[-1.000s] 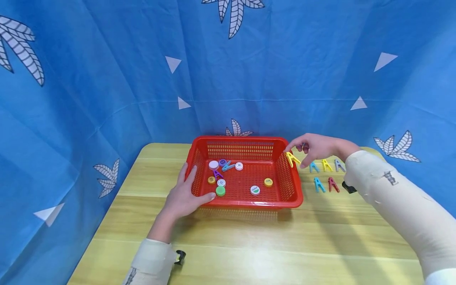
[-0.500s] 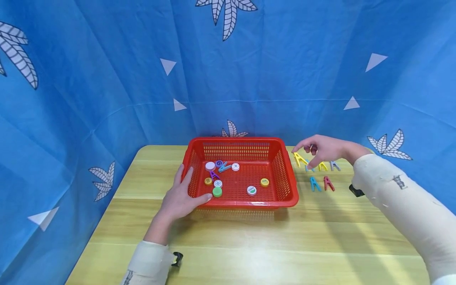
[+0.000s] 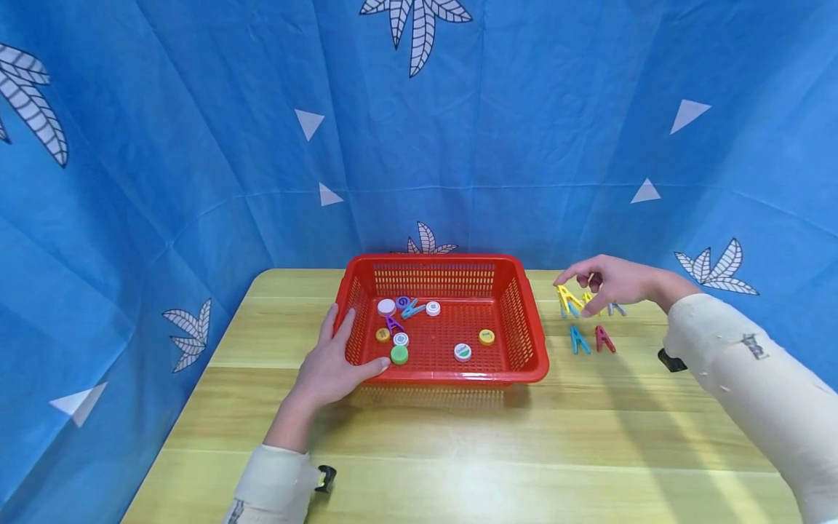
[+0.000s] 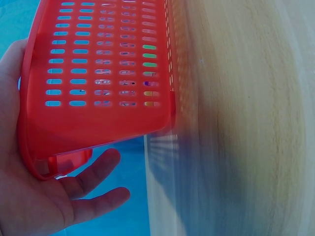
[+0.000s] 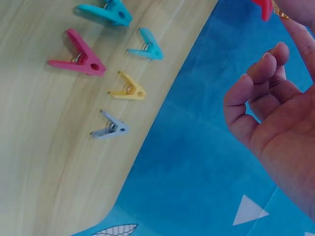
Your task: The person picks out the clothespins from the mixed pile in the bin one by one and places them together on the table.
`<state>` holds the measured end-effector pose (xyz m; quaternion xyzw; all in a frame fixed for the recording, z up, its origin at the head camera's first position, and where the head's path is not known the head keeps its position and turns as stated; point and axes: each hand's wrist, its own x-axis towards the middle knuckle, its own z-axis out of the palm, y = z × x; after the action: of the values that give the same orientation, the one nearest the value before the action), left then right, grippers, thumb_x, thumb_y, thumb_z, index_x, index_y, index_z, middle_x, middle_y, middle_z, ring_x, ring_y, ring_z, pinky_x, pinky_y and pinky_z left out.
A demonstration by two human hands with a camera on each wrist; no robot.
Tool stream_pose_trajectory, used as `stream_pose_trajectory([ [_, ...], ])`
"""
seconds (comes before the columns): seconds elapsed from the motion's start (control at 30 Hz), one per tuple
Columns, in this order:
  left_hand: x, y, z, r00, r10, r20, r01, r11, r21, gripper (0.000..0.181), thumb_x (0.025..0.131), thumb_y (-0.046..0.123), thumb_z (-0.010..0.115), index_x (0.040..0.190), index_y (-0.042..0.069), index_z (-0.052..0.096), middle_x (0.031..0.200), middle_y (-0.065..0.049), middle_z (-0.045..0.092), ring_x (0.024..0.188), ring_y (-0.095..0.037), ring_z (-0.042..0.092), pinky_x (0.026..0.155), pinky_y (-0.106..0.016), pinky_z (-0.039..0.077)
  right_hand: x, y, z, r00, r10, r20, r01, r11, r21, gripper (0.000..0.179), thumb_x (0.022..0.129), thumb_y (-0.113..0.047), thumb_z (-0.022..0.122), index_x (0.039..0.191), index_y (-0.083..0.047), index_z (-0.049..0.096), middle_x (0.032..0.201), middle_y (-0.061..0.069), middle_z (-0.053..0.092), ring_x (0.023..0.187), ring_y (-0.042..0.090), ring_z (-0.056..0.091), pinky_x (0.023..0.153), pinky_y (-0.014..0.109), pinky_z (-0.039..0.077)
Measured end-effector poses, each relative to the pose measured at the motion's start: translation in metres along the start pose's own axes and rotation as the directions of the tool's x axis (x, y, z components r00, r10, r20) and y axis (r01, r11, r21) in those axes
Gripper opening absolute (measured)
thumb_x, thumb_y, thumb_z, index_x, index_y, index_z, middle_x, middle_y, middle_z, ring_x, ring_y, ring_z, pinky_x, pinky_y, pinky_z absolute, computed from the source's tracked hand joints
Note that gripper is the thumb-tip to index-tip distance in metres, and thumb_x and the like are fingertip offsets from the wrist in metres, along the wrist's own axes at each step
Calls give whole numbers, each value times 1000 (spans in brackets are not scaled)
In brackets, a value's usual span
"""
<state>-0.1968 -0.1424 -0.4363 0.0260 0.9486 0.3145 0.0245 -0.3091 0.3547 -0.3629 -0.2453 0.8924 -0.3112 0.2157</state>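
Note:
My left hand [image 3: 327, 367] holds the near-left corner of a red plastic basket [image 3: 452, 376], its thumb over the front rim and its fingers spread at the left rim. In the left wrist view, two fingertips [image 4: 106, 196] extend past the basket's corner. At the right, my right hand [image 3: 612, 280] pinches a yellow clothespin [image 3: 567, 297] between thumb and index finger. The right wrist view shows its other fingers curled in, with only a bit of that clothespin at the top edge. The held clothespin overlaps a blue clothespin [image 3: 571, 311] on the table in the head view.
Around my right hand lie another yellow clothespin [image 5: 129, 90], a grey-lavender one [image 5: 112, 126], a red one [image 3: 604, 338] and a blue one [image 3: 579, 340]. Several bottle caps, a purple clothespin [image 3: 393, 324] and a light-blue one [image 3: 412, 309] lie inside the basket. A blue curtain [image 3: 419, 145] hangs behind the table.
My right hand has moved right with the yellow clothespin, from the basket's right rim to over the clothespins on the table. The left hand stays on the basket; the head view has shifted slightly.

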Motion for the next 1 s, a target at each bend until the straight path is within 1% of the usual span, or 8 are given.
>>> stream_pose_trajectory([
  [0.17,0,0,-1,1000,0,-1,0,1000,-1,121,70,62,81,162,19,15,165,-5,2,135,-37,34,82,-52,56,-7,7,0,1000,25,-3,-25,1000,-1,57,77,-4,85,130,-9,64,89,11,45,76,26,45,62,34,43],
  [0.37,0,0,-2,1000,1,-4,-1,1000,0,121,70,62,82,162,19,16,165,-6,3,136,-37,33,81,-52,57,-14,23,5,999,51,-2,-51,999,15,59,76,-5,84,131,-10,64,93,9,48,78,26,46,62,33,44],
  [0.43,0,0,-2,1000,3,-3,-3,1000,0,121,70,62,81,162,19,16,165,-6,3,136,-37,33,82,-52,57,-17,29,7,999,48,-6,-48,999,22,59,76,-5,84,131,-8,63,94,10,48,78,26,46,62,33,43],
  [0.6,0,0,-2,1000,-2,4,2,1000,-4,122,70,64,81,162,20,15,165,-6,2,136,-37,33,82,-52,56,-23,41,10,998,50,-28,-48,998,45,60,75,-2,85,131,-4,63,86,11,45,70,25,44,61,31,41],
  [0.7,-1,1,-2,1000,-6,6,6,1000,-2,122,70,64,81,162,20,15,165,-5,2,135,-37,34,82,-52,56,-26,46,12,998,56,-37,-55,997,48,59,75,0,84,130,-4,64,83,11,45,69,25,44,61,31,40],
  [0.83,-1,2,-2,1000,-5,3,5,1000,2,121,70,63,81,162,19,15,165,-6,2,135,-37,34,83,-53,56,-31,52,12,997,74,-34,-72,996,61,58,75,3,82,130,-5,64,83,11,45,68,26,44,61,31,41],
  [1.0,-1,3,-2,1000,0,2,0,1000,3,121,70,62,81,162,19,16,165,-6,2,135,-37,34,82,-53,56,-40,63,12,998,58,-37,-55,996,74,55,77,1,83,128,-2,64,85,11,45,67,23,43,59,30,40],
])
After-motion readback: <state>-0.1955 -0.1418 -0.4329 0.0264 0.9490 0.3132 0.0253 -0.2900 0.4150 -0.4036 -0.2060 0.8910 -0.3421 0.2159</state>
